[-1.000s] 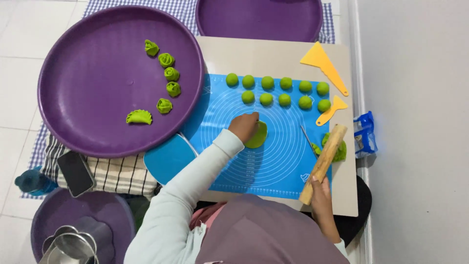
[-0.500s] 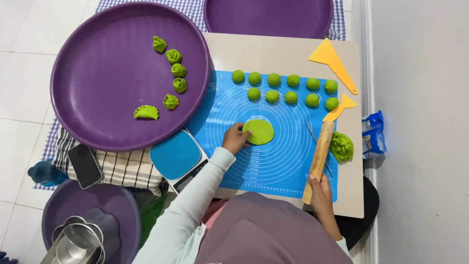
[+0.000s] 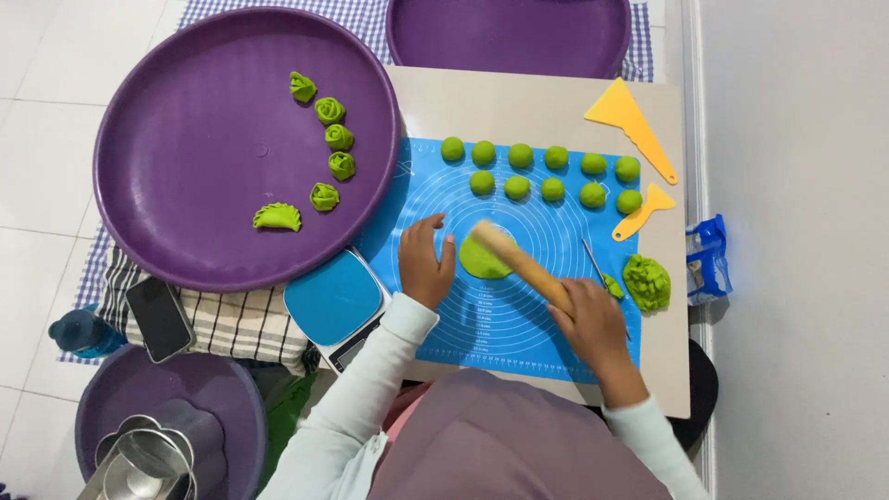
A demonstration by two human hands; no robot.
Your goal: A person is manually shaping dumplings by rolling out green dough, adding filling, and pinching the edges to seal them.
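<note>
Probably home kitchen: tiled floor (image 3: 37,139), kitchen scale (image 3: 335,301).

You have a beige board (image 3: 537,102) carrying a blue mat (image 3: 519,306). Right of the mat lie two yellow scrapers (image 3: 628,120) and a lump of green dough (image 3: 646,281); a blue scale (image 3: 333,301) sits left of it.
</note>
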